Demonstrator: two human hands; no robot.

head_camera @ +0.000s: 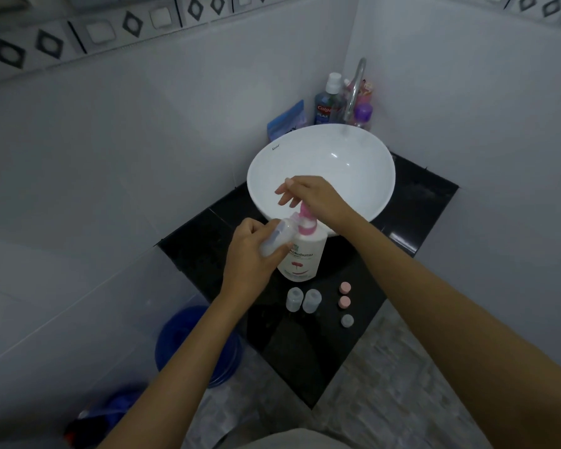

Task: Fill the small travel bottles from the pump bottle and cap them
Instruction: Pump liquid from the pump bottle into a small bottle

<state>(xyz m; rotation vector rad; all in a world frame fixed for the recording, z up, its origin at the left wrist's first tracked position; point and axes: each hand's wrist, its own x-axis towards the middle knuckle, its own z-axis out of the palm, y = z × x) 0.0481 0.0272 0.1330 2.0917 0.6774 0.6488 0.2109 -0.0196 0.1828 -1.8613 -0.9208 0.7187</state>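
A white pump bottle [303, 254] with a pink pump stands on the black counter [415, 202] in front of the sink. My right hand [308, 194] rests on top of the pump head, fingers stretched out. My left hand [248, 254] grips a small clear travel bottle [277, 236], tilted with its mouth up against the pump's spout. Two more small clear bottles [302, 299] stand uncapped nearer to me. To their right lie two pink caps [345, 294] and a clear cap [347, 320].
A white round basin [353, 157] fills the counter's far half, with a curved tap [357, 89], mouthwash bottle [327, 102] and other toiletries in the corner behind it. A blue bucket [188, 345] sits on the floor left of the counter. Tiled walls close in on both sides.
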